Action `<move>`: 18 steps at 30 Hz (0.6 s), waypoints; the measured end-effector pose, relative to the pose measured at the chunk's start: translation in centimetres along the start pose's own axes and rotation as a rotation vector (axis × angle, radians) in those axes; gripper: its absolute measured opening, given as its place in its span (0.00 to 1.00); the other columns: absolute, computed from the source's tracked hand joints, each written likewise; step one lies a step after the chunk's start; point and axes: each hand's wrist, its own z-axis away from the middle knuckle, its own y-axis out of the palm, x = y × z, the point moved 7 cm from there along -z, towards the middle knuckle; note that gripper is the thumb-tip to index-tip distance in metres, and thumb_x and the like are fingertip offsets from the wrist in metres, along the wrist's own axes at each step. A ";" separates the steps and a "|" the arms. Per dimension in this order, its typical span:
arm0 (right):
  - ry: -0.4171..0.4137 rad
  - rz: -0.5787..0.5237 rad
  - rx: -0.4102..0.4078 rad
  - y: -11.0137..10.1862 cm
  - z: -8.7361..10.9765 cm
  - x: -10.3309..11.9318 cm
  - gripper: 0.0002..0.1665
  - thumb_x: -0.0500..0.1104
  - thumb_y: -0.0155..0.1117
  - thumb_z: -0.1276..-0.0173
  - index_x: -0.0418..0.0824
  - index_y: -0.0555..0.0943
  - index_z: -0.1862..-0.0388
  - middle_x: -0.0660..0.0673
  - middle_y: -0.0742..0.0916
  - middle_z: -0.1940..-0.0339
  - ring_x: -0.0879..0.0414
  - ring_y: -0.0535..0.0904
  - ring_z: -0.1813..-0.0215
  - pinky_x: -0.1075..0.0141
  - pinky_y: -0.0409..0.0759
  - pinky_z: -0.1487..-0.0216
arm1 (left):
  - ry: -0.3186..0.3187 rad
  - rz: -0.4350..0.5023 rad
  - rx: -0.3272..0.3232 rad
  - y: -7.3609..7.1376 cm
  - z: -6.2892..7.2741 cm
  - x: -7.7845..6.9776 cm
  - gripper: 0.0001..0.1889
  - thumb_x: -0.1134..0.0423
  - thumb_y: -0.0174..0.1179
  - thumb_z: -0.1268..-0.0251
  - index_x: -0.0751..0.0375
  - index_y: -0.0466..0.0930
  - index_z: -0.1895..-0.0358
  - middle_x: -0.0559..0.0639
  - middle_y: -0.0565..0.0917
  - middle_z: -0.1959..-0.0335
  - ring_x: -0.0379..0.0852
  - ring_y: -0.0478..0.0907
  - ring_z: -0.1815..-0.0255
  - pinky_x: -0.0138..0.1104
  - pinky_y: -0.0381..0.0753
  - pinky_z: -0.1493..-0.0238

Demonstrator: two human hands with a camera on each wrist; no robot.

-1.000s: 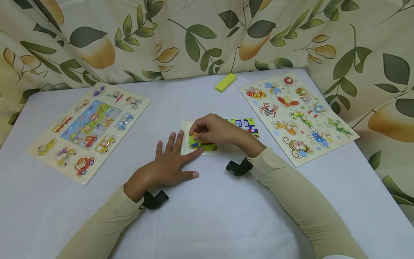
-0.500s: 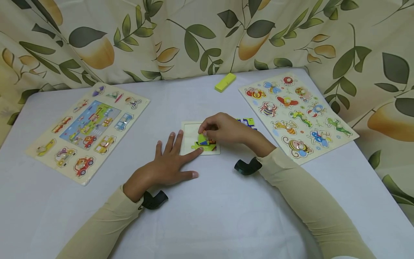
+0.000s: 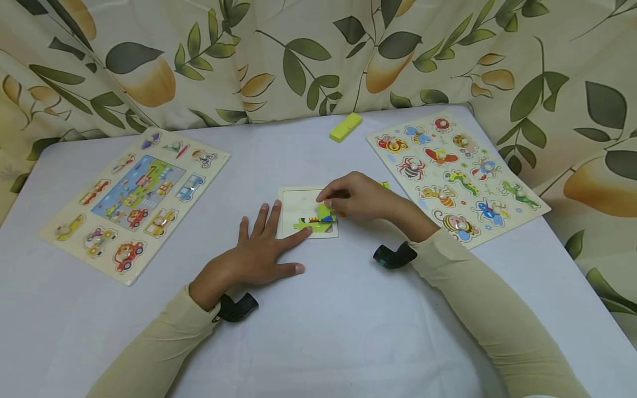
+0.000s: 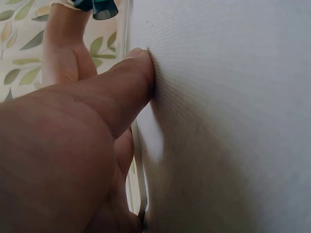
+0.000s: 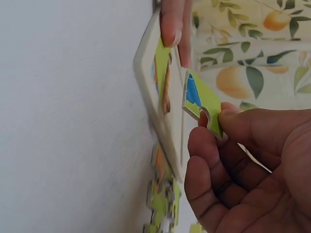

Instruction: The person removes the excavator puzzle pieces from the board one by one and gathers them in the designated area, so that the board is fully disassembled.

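Note:
A small white puzzle tray [image 3: 298, 200] lies mid-table, with green puzzle pieces [image 3: 304, 224] along its near side. My left hand [image 3: 259, 254] lies spread with straight fingers; its index fingertip rests on those pieces, and its thumb touches the cloth in the left wrist view. Between thumb and fingers, my right hand [image 3: 358, 196] pinches a green puzzle piece with a blue patch [image 5: 204, 97]. That piece is tilted above the tray's right side, apart from it in the right wrist view. Loose puzzle pieces [image 5: 163, 199] lie beside the tray, mostly hidden behind my right hand in the head view.
At the left is a vehicle peg board [image 3: 136, 199]; at the right, an insect peg board [image 3: 455, 177]. A yellow block [image 3: 345, 127] lies near the back edge. White cloth [image 3: 318, 331] covers the table, and a leaf-patterned curtain [image 3: 308, 55] hangs behind.
My right hand has moved rightward with the pinched puzzle piece, uncovering more of the tray and the pieces in it. The left hand stays in place.

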 end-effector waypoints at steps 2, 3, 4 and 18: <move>0.006 -0.005 -0.016 -0.3 0.3 -0.4 0.11 0.33 0.61 0.30 0.37 0.85 0.52 0.46 0.86 0.58 0.54 0.76 0.62 0.64 0.76 0.61 | 0.000 0.002 0.000 0.0 0.0 0.0 0.39 0.35 0.56 0.36 0.31 0.52 0.24 0.62 0.22 0.24 0.63 0.17 0.26 0.66 0.25 0.36; 0.009 -0.009 -0.022 -0.4 0.5 -0.6 0.11 0.33 0.61 0.30 0.37 0.85 0.51 0.45 0.86 0.59 0.54 0.77 0.62 0.65 0.76 0.62 | -0.001 0.003 -0.001 0.0 -0.1 0.0 0.39 0.35 0.56 0.36 0.31 0.52 0.24 0.62 0.22 0.24 0.63 0.17 0.26 0.66 0.25 0.36; 0.017 -0.014 -0.027 -0.5 0.7 -0.8 0.11 0.33 0.61 0.31 0.37 0.85 0.52 0.45 0.86 0.60 0.54 0.77 0.64 0.66 0.75 0.65 | -0.001 0.004 -0.001 0.1 -0.1 0.0 0.39 0.35 0.56 0.36 0.31 0.52 0.24 0.62 0.22 0.24 0.63 0.17 0.26 0.66 0.25 0.36; 0.022 0.007 -0.014 -1.4 2.0 -2.0 0.09 0.32 0.62 0.32 0.37 0.87 0.57 0.44 0.87 0.59 0.52 0.74 0.65 0.68 0.72 0.70 | -0.007 0.008 -0.005 0.1 -0.1 0.1 0.39 0.35 0.57 0.37 0.30 0.52 0.24 0.62 0.22 0.24 0.63 0.17 0.26 0.66 0.24 0.36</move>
